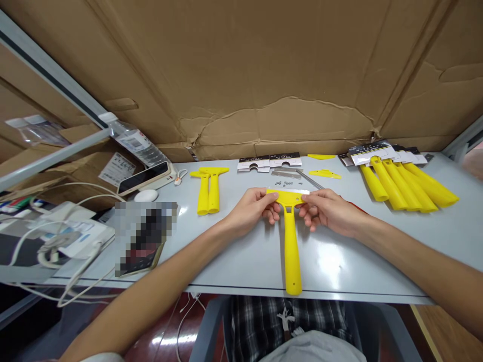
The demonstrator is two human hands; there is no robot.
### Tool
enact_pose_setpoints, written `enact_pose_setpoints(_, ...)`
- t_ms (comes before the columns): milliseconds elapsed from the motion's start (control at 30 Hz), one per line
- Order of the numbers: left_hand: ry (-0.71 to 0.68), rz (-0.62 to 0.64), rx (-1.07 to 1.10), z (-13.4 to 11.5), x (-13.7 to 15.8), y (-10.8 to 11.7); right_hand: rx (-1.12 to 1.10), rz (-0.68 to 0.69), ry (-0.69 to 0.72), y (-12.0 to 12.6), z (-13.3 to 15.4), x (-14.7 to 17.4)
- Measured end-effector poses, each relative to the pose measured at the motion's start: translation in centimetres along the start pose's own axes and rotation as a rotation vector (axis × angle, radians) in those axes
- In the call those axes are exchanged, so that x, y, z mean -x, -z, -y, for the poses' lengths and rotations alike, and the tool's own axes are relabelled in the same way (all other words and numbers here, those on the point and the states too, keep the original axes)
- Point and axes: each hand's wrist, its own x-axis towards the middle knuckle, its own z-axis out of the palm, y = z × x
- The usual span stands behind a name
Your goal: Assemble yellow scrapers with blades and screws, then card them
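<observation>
Scraper (291,236) pinched between two hands

Head view: the scraper lies midway between the left hand (256,208) and the right hand (326,211), neither clearly nearer. Thumb and fingers of each are closed on one end of its wide head (287,199), the left hand on the left end, the right hand on the right. The handle (293,256) is the long axis, running from the head toward the near edge; the head lies crosswise, a thin metal strip (289,191) showing along its far side.

The table (249,271) is pale and smooth, with glare right of the handle. Just beyond the hands are small dark parts (285,184), tweezers (310,180) and yellow plates (324,174); farther left, cards (285,160). Two more scrapers (214,193) lie left, a carded row (400,186) right. Phone (143,178) and cables (56,246) crowd the far left; cardboard (241,65) walls the far side.
</observation>
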Motion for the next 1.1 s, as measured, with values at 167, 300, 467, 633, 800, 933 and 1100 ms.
enact_pose_setpoints(167, 0.072, -0.024, 0.018, -0.2, 0.0, 0.0, 0.004, 0.011, 0.053, 0.4, -0.6, -0.3)
enact_pose_setpoints(300, 0.075, -0.115, 0.040, -0.4, -0.1, 0.2, 0.024, 0.025, 0.048, 0.1, -0.5, -0.1)
enact_pose_setpoints(467, 0.064, -0.166, 0.025, -0.5, -0.4, 0.6, 0.039, 0.038, 0.047, -0.4, -0.3, 0.2)
enact_pose_setpoints(633, 0.121, -0.158, -0.004, -0.5, -0.4, 0.6, 0.052, 0.010, 0.061, -0.9, 0.0, 0.4)
enact_pose_setpoints(800, 0.133, -0.141, -0.021, -0.8, -0.3, 0.7, 0.066, -0.001, 0.067, -1.0, 0.0, 0.4)
enact_pose_setpoints(933, 0.110, -0.122, -0.033, -0.8, -0.2, 0.7, 0.078, 0.019, 0.060, -0.8, 0.0, 0.4)
enact_pose_setpoints(1100, 0.121, -0.066, -0.102, -0.7, -0.1, 0.5, 0.099, 0.043, 0.024, -1.3, 0.1, 0.7)
